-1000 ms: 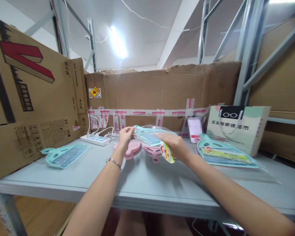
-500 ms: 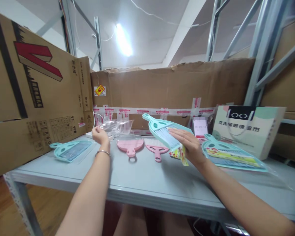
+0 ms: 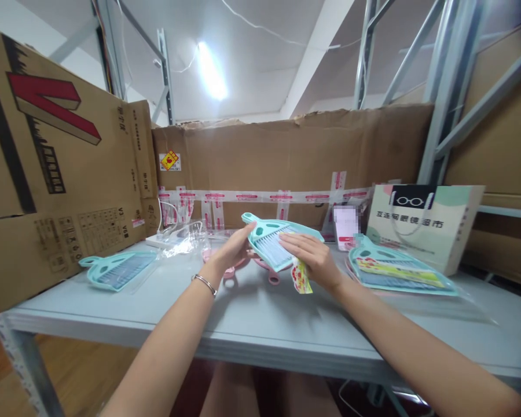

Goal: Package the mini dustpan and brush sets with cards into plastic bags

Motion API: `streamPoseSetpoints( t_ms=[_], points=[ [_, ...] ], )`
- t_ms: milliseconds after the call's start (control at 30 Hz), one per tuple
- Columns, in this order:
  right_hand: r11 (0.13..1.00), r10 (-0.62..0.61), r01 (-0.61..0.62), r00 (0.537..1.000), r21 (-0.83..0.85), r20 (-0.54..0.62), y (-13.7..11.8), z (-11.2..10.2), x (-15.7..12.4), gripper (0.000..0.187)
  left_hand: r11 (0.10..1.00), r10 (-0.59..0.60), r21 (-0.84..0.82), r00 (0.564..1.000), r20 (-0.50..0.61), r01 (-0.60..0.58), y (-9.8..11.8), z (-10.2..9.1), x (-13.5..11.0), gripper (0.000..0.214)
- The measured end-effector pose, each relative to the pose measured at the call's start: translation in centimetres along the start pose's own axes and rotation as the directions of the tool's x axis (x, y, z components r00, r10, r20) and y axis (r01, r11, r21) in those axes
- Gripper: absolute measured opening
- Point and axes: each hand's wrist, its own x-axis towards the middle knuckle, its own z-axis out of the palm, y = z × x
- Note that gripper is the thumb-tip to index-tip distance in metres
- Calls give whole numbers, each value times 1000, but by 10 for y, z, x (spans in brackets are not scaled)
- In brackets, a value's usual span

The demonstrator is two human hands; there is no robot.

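Both my hands hold a teal mini dustpan and brush set point(image 3: 274, 240) above the grey table point(image 3: 260, 324). My left hand point(image 3: 233, 250) grips its left edge below the handle. My right hand point(image 3: 315, 260) lies over its right side, fingers pressed on the brush, with a colourful paper label point(image 3: 301, 277) hanging under the palm. Two pink dustpan pieces point(image 3: 267, 270) lie on the table beneath the set, mostly hidden. A crumpled clear plastic bag point(image 3: 184, 238) lies to the left of my left hand.
Another teal set point(image 3: 117, 269) lies at the table's left. A pile of bagged teal sets point(image 3: 395, 272) lies at the right, before a paper shopping bag point(image 3: 425, 223). Cardboard walls point(image 3: 286, 156) enclose the back and left. A power strip point(image 3: 156, 242) sits by the back wall.
My left hand pulled the clear bag off the teal set, dropped it at the left, then came back to grip the set. My right hand kept hold throughout.
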Motion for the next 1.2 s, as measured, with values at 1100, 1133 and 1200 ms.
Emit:
streamPoseSetpoints(
  t_ms=[1100,1133,1200],
  points=[
    [716,617,-651,759,254,207,-9,23,60,38,943,233,-285,952,196,-172,12,10,-22,67],
    [712,611,-647,762,273,214,-9,23,64,32,945,248,-267,945,214,-188,12,9,-22,63],
    [719,574,-622,783,310,239,-7,24,69,24,951,287,-189,928,238,-246,11,4,-19,52]
  ],
)
